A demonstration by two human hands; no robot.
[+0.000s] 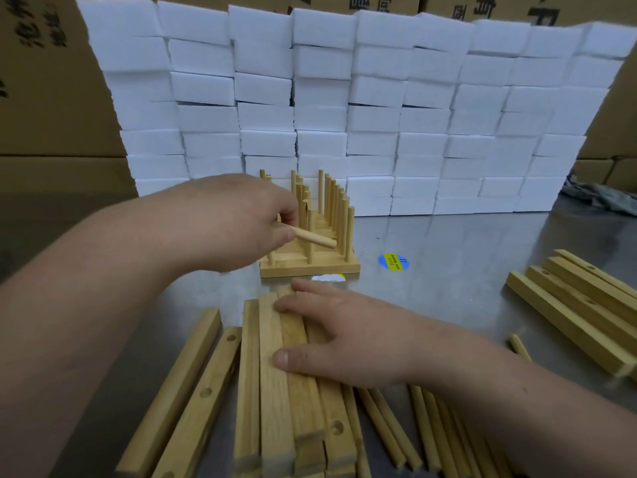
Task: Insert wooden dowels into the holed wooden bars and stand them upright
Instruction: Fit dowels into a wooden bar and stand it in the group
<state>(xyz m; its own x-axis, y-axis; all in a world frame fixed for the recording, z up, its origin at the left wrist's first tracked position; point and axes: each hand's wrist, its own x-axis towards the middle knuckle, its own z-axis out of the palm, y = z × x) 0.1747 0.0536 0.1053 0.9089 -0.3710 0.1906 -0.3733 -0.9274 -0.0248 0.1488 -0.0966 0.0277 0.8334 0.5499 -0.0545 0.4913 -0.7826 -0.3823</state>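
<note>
Left hand (241, 222): bare, broad and fleshy, with a rounded back and short, thick fingers
Right hand (344, 336): bare, of the same broad build, with soft knuckles and faint creases at the finger joints
Thumbnail (281, 358): on the right hand, short, cut close, plain
Left forearm (86, 288): bare from the wrist to the edge of the view, thick and smooth, widening away from the wrist
Right forearm (499, 381): bare from the wrist to the edge of the view, thick and smooth
Mole (524, 390): one small dark spot on the right forearm
</note>
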